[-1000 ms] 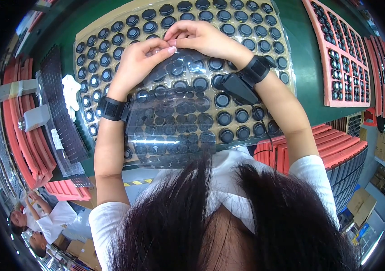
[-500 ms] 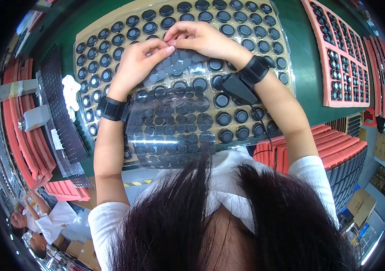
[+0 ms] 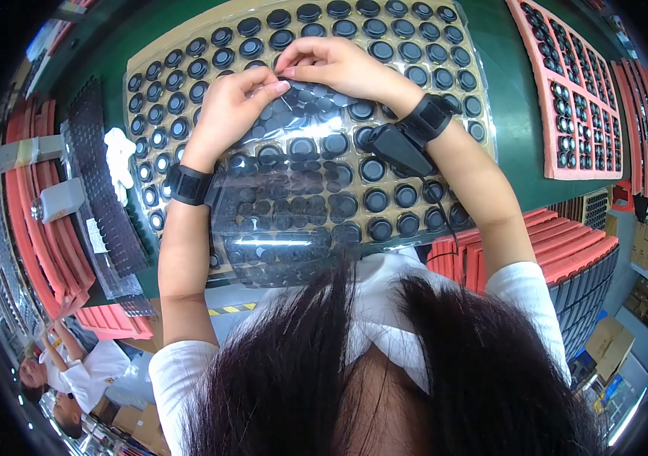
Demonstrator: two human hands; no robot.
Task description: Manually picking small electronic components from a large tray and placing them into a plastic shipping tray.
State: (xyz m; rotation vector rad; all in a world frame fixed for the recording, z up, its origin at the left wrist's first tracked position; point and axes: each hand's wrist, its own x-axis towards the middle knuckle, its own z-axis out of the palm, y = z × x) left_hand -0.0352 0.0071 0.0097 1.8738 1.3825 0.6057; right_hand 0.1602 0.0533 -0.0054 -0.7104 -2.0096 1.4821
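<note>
Both hands meet over the upper middle of a tan tray (image 3: 138, 59) holding rows of small round black speaker-like parts (image 3: 375, 200). A clear plastic sheet (image 3: 286, 205) with rows of dark round stickers droops from my fingertips toward my body, its near end curling over the tray's front edge. My left hand (image 3: 239, 106) pinches the sheet's far edge with thumb and forefinger. Close beside it, my right hand (image 3: 343, 67) has its fingers bent and thumb closed on the same edge. Exactly what lies between the fingertips is too small to see.
A pink foam tray (image 3: 567, 114) of round parts lies right on the green table (image 3: 510, 99). Stacked pink trays (image 3: 529, 247) stand near my right elbow. On the left are dark perforated sheets (image 3: 103, 182), a white glove (image 3: 118, 159) and a squarish bottle (image 3: 61, 199). Other people sit lower left.
The hanging sheet has shifted and bends a little differently, with its glare moved. My left fingertips have moved slightly left; both hands otherwise stay in place.
</note>
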